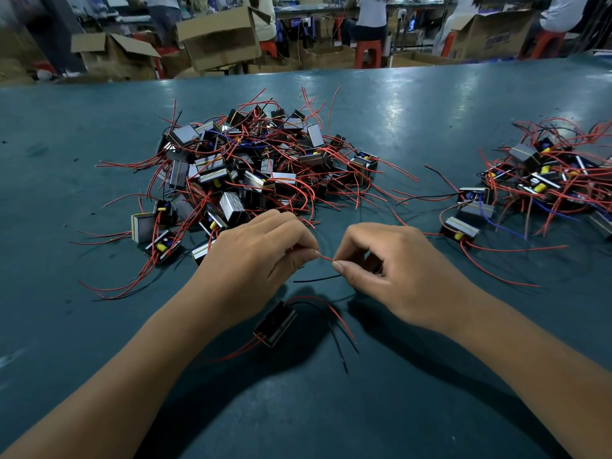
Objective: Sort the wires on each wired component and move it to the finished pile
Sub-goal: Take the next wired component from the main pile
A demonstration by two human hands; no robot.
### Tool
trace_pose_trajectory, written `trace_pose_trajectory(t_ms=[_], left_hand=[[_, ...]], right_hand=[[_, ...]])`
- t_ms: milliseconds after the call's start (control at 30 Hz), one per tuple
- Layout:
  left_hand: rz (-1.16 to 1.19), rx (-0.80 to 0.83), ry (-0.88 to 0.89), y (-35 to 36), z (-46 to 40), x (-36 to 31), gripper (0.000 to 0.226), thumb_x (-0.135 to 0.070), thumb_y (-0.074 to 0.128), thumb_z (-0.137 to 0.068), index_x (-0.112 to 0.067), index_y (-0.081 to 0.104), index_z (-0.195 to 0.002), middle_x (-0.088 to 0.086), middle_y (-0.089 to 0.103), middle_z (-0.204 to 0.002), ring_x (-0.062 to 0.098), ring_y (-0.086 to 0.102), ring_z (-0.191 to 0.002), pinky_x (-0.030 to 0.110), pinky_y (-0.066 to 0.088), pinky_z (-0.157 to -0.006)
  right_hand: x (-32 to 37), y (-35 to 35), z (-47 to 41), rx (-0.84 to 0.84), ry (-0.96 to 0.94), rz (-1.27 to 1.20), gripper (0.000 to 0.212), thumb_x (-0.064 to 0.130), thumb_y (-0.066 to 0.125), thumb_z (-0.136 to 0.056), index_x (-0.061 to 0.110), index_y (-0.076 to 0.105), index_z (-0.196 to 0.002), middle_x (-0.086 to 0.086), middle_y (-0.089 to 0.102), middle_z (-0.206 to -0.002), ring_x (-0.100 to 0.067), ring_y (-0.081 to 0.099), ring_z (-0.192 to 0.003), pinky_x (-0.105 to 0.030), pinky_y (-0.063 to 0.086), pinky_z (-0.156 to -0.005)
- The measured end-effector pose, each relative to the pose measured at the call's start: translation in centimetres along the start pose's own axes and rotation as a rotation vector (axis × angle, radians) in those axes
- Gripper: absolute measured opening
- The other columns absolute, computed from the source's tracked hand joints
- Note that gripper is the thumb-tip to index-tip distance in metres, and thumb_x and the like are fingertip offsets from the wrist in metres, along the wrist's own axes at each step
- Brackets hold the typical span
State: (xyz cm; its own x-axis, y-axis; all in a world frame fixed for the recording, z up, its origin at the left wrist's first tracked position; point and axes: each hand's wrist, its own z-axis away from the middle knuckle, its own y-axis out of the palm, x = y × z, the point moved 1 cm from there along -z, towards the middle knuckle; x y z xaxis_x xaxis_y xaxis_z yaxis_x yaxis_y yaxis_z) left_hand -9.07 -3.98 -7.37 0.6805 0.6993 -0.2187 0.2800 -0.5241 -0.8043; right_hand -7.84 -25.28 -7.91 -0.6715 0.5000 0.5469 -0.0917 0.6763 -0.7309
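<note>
Head view: both hands meet over the table point(430, 104), pinching one red wire point(326, 258) between them. The left hand point(261, 256) grips its left end with curled fingers; the right hand point(390, 263) pinches the other end between thumb and forefinger. A component point(275, 323) hangs just below and between the wrists, its wires trailing down. The big pile point(251, 170) lies just beyond the hands; a smaller pile point(546, 180) sits far right.

The counter point(430, 104) looks smooth, teal and slightly glossy; the wires point(326, 259) look plastic-coated; cardboard boxes point(218, 38) look matt.
</note>
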Motion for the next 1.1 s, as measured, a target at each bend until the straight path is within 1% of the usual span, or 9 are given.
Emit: trace_pose_trajectory(t_ms=[200,400,600,733,867,933,1000,1033,1100], left_hand=[[0.042,0.029,0.037,-0.1,0.0,0.1,0.021,-0.032,0.055,-0.098,-0.015,0.066,-0.098,-0.007,0.061,-0.096,0.015,0.056,-0.088,0.045,0.052,-0.067],[-0.004,0.000,0.142,-0.4,-0.1,0.1,0.021,-0.025,0.058,-0.100,-0.011,0.071,-0.093,-0.003,0.066,-0.092,0.022,0.059,-0.084,0.042,0.051,-0.065],[0.163,-0.009,0.029,-0.7,0.1,0.4,0.010,-0.020,0.071,-0.091,-0.012,0.073,-0.086,-0.005,0.066,-0.084,0.021,0.059,-0.083,0.042,0.050,-0.070],[0.191,-0.010,-0.001,-0.7,-0.1,0.4,0.009,-0.018,0.073,-0.090,-0.010,0.075,-0.085,-0.004,0.067,-0.081,0.019,0.060,-0.081,0.034,0.050,-0.072],[0.223,-0.047,-0.058,-1.9,-0.2,1.0,0.008,-0.016,0.072,-0.090,-0.009,0.073,-0.086,-0.003,0.067,-0.082,0.011,0.059,-0.078,0.017,0.042,-0.071],[0.226,0.014,-0.102,-2.4,-0.1,1.6,0.004,-0.018,0.071,-0.090,-0.015,0.072,-0.087,-0.009,0.065,-0.082,0.010,0.059,-0.077,0.016,0.041,-0.071],[0.170,0.184,-0.139,-2.3,0.1,1.9,0.006,-0.028,0.070,-0.089,-0.022,0.071,-0.090,-0.016,0.063,-0.083,0.008,0.058,-0.079,0.024,0.046,-0.070],[0.120,0.283,-0.144,-2.0,0.2,2.0,0.013,-0.037,0.068,-0.089,-0.025,0.072,-0.092,-0.018,0.063,-0.083,0.006,0.057,-0.081,0.028,0.047,-0.072],[0.056,0.463,-0.146,-1.4,0.4,2.0,0.033,-0.058,0.058,-0.085,-0.031,0.073,-0.096,-0.020,0.062,-0.085,0.001,0.054,-0.083,0.024,0.045,-0.075]], right_hand=[[-0.2,-0.1,0.0,0.024,0.036,-0.045,0.010,0.023,0.067,-0.093,0.023,0.062,-0.085,0.012,0.061,-0.075,-0.008,0.059,-0.074,-0.013,0.040,-0.063],[-0.3,-0.2,-0.1,0.077,0.048,-0.064,0.006,0.025,0.066,-0.094,0.023,0.065,-0.088,0.015,0.061,-0.078,-0.005,0.059,-0.076,-0.010,0.038,-0.067],[0.1,-0.2,0.0,0.068,0.034,-0.034,0.010,0.024,0.067,-0.094,0.022,0.063,-0.085,0.015,0.060,-0.076,-0.001,0.057,-0.075,-0.009,0.038,-0.064],[0.2,-0.2,0.1,0.052,0.045,-0.051,0.011,0.023,0.068,-0.093,0.023,0.062,-0.083,0.016,0.061,-0.075,0.000,0.058,-0.074,-0.007,0.037,-0.063],[-0.2,-0.5,0.1,0.040,0.071,-0.054,0.012,0.023,0.068,-0.093,0.023,0.062,-0.082,0.015,0.063,-0.074,-0.004,0.060,-0.073,-0.009,0.039,-0.064],[-0.3,-0.7,0.1,0.028,0.087,-0.074,0.012,0.023,0.068,-0.092,0.023,0.063,-0.082,0.014,0.063,-0.072,-0.006,0.061,-0.072,-0.009,0.040,-0.063],[-0.2,-0.6,0.1,0.026,0.084,-0.081,0.013,0.022,0.069,-0.092,0.024,0.062,-0.081,0.014,0.063,-0.072,-0.006,0.060,-0.071,-0.009,0.039,-0.063],[-0.2,-0.5,0.1,0.026,0.084,-0.087,0.013,0.021,0.069,-0.092,0.023,0.063,-0.080,0.014,0.063,-0.072,-0.005,0.060,-0.070,-0.009,0.039,-0.062],[-0.2,-0.5,0.1,0.021,0.094,-0.100,0.013,0.020,0.069,-0.091,0.023,0.063,-0.080,0.012,0.064,-0.071,-0.005,0.059,-0.067,-0.008,0.038,-0.061]])
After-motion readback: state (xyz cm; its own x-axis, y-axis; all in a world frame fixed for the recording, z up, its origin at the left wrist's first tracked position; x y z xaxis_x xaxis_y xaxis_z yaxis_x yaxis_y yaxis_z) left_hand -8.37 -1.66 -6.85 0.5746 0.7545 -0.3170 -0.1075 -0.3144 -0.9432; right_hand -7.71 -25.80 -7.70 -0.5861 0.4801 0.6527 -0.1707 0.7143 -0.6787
